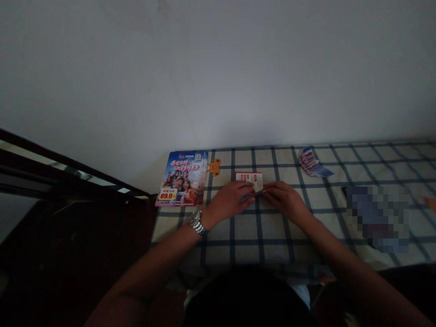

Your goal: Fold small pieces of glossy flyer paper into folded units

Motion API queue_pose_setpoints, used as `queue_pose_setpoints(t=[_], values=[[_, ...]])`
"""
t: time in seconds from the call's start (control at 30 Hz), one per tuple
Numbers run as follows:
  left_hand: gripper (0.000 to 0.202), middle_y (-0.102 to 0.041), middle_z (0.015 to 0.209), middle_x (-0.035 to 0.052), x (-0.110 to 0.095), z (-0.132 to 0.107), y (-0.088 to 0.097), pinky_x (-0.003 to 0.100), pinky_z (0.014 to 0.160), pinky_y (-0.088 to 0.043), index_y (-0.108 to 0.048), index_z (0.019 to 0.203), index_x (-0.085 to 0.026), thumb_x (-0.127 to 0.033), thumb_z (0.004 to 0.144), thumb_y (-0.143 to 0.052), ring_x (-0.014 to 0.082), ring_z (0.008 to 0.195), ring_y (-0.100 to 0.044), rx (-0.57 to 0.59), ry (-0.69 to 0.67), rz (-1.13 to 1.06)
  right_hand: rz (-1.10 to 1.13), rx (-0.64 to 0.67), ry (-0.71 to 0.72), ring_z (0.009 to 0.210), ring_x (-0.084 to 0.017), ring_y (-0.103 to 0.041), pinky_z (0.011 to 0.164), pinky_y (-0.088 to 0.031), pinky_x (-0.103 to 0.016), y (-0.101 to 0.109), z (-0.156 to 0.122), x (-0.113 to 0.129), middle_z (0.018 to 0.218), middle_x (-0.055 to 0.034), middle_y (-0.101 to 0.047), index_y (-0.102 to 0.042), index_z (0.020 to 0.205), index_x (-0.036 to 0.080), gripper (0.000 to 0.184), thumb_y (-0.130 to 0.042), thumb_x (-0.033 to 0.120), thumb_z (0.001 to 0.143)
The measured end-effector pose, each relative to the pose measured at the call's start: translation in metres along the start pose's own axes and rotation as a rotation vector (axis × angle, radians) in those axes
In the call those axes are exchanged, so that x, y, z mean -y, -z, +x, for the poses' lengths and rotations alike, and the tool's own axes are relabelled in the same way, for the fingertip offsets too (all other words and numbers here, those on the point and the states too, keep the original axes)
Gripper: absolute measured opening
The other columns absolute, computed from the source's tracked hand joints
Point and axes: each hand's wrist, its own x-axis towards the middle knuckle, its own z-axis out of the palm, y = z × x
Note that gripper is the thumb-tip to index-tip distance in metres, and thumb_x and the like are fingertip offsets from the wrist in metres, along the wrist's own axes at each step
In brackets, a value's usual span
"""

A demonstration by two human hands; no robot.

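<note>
Both hands are on one flyer (250, 177), white with red print and a red top edge, low over the checked cloth in the middle. My left hand (235, 199), with a metal watch on its wrist, is closed on the flyer's left and near part. From the other side, the fingertips of my right hand (284, 198) pinch its near right corner. The near edge of the paper looks lifted or folded, though my fingers hide much of it. To the left lies a stack of printed flyers (182, 179) with a blue top and a yellow price label.
A checked cloth (245, 240) covers the surface along the white wall (218, 72). A folded flyer (314, 164) stands at the back right. Farther right is a pixelated flat object (376, 220). An orange bear-shaped figure (214, 167) lies beside the stack. A dark rail (68, 168) runs at left.
</note>
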Motion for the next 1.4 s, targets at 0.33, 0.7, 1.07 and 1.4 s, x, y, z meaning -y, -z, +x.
queue_pose_setpoints(t=[0.33, 0.7, 1.07, 1.4], values=[[0.038, -0.070, 0.121, 0.0094, 0.015, -0.013, 0.021, 0.047, 0.101, -0.054, -0.064, 0.128, -0.022, -0.047, 0.099, -0.063, 0.0266, 0.112, -0.066, -0.067, 0.139, 0.052, 0.070, -0.023, -0.068, 0.097, -0.026, -0.071, 0.089, -0.060, -0.043, -0.005, 0.005, -0.003, 0.105, -0.0097, -0.075, -0.076, 0.097, 0.023, 0.021, -0.058, 0.031, 0.103], [0.031, -0.076, 0.094, 0.0018, 0.025, 0.004, 0.017, 0.033, 0.072, -0.054, -0.061, 0.130, -0.025, -0.036, 0.101, -0.061, 0.0212, 0.085, -0.072, -0.064, 0.345, -0.010, 0.048, -0.058, -0.137, 0.093, -0.024, -0.069, 0.085, -0.060, -0.041, -0.009, 0.014, -0.002, 0.104, -0.0099, -0.067, -0.070, 0.087, 0.022, 0.022, -0.058, 0.034, 0.102], [0.038, -0.074, 0.106, 0.0045, 0.025, 0.011, 0.017, 0.032, 0.075, -0.055, -0.057, 0.137, -0.024, -0.036, 0.101, -0.060, 0.0215, 0.089, -0.072, -0.070, 0.370, 0.071, -0.052, -0.078, -0.226, 0.077, -0.020, -0.065, 0.076, -0.058, -0.037, -0.018, 0.026, -0.007, 0.094, -0.0078, -0.062, -0.069, 0.076, 0.021, 0.031, -0.060, 0.039, 0.100], [0.028, -0.060, 0.120, 0.0080, 0.029, 0.017, 0.016, 0.043, 0.102, -0.052, -0.069, 0.126, -0.024, -0.031, 0.101, -0.059, 0.0250, 0.112, -0.060, -0.139, 0.237, 0.170, -0.135, -0.077, -0.291, 0.077, -0.022, -0.064, 0.066, -0.052, -0.035, -0.015, 0.034, -0.003, 0.093, -0.0064, -0.063, -0.067, 0.100, 0.023, 0.021, -0.065, 0.043, 0.097]])
